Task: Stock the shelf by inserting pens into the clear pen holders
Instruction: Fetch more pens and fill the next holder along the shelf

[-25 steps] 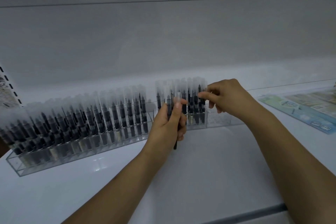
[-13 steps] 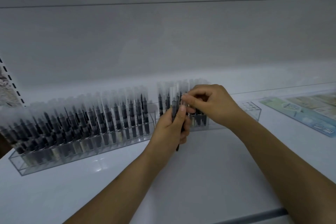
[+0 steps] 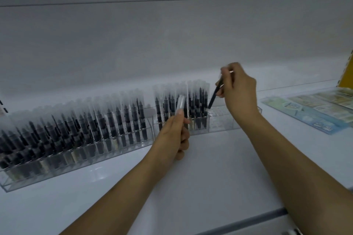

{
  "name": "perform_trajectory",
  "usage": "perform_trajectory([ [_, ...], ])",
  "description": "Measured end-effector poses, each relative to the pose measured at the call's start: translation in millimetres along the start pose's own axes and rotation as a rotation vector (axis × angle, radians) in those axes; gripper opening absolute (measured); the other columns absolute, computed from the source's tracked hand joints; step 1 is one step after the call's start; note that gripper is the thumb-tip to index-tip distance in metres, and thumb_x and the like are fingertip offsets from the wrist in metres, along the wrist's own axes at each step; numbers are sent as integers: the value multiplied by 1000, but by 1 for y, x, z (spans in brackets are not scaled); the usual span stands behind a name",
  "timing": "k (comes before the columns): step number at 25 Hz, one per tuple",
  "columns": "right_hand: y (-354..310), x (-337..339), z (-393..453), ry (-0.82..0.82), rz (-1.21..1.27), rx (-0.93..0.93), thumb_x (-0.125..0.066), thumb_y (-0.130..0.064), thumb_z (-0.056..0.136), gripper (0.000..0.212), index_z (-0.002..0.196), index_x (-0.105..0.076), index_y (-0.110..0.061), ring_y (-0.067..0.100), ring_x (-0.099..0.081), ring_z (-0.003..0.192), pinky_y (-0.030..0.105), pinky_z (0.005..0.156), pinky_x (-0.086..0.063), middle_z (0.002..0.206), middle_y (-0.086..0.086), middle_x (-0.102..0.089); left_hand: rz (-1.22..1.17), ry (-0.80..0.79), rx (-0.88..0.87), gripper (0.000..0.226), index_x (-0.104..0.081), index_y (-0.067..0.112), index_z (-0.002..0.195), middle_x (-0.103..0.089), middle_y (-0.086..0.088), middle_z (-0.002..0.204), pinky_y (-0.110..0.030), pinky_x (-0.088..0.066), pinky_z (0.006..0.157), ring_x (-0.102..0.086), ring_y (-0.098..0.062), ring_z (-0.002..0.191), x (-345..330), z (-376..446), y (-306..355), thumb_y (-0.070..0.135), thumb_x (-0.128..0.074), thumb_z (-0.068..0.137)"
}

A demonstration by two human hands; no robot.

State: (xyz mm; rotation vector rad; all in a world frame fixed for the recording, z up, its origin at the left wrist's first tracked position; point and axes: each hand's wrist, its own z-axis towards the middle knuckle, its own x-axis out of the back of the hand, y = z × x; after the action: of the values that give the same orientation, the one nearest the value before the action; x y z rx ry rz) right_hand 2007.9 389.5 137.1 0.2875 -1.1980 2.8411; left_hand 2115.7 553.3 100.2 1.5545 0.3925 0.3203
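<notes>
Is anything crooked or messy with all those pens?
Nothing is spilled or broken. The only tilted pen is the one the right hand is slanting into the half-empty clear holder. The stocked pens stand upright in rows.

Two pen holders are set side by side on the shelf, pens stood upright in them; leaflets are laid to their right.
</notes>
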Motion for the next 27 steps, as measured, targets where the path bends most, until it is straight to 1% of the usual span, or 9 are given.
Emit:
perform_trajectory([
  [5,12,-7,3,-227,-271,104,-44,-32,104,22,101,-58,-17,10,-64,57,31,64,-55,68,-7,-64,-109,-30,52,37,-48,18,78,-35,3,58,-13,-15,42,-22,-10,47,1,1,6,34,-29,105],
  [9,22,-12,5,-361,-363,105,-44,-30,104,23,109,-62,-17,17,-63,63,38,67,-57,85,0,-70,-22,-87,-54,26,-41,16,81,-37,3,62,-19,-16,43,-27,-10,47,2,0,4,23,-32,104],
  [12,16,-12,5,-207,-409,100,-39,-40,104,37,98,-63,-13,16,-57,69,31,65,-46,85,2,-66,-38,-69,-130,27,-42,14,84,-39,3,65,-23,-17,46,-29,-10,51,4,-1,4,26,-34,106],
  [14,3,-3,1,-17,-271,103,-37,-46,104,46,88,-62,-11,12,-53,64,27,60,-39,72,-5,-60,-54,-51,-184,28,-42,14,83,-41,4,67,-24,-21,48,-31,-9,53,5,-2,3,27,-34,106],
  [15,-6,2,-2,-24,-149,115,-39,-48,103,48,83,-63,-11,8,-50,59,26,58,-39,64,-9,-57,-62,-46,-210,28,-41,15,83,-41,4,68,-24,-23,50,-31,-9,54,5,-2,2,28,-34,107],
  [19,-42,-3,-29,-529,152,104,-59,-48,90,34,73,-70,-21,3,-44,49,20,55,-41,54,-14,-55,-77,-33,-244,27,-42,16,85,-41,4,70,-23,-26,54,-32,-9,57,3,-1,2,29,-33,107],
  [21,-43,-11,-33,-602,160,140,-66,-35,91,26,70,-70,-20,4,-41,47,16,52,-35,49,-16,-51,-73,-17,-241,27,-43,17,84,-42,3,70,-23,-27,54,-33,-9,57,3,0,1,29,-34,106],
  [24,-37,-8,-25,-455,265,12,-61,-26,96,23,80,-74,-16,4,-40,47,20,46,-33,56,-11,-59,-33,14,-215,27,-46,17,85,-44,4,67,-23,-30,54,-35,-10,57,2,4,0,26,-32,107],
  [27,-29,9,-8,57,428,-107,-52,-19,100,27,79,-67,-14,10,-47,48,26,44,-37,64,-1,-61,-74,60,-137,25,-44,16,85,-45,2,63,-23,-27,50,-33,-11,54,2,10,0,13,-30,105],
])
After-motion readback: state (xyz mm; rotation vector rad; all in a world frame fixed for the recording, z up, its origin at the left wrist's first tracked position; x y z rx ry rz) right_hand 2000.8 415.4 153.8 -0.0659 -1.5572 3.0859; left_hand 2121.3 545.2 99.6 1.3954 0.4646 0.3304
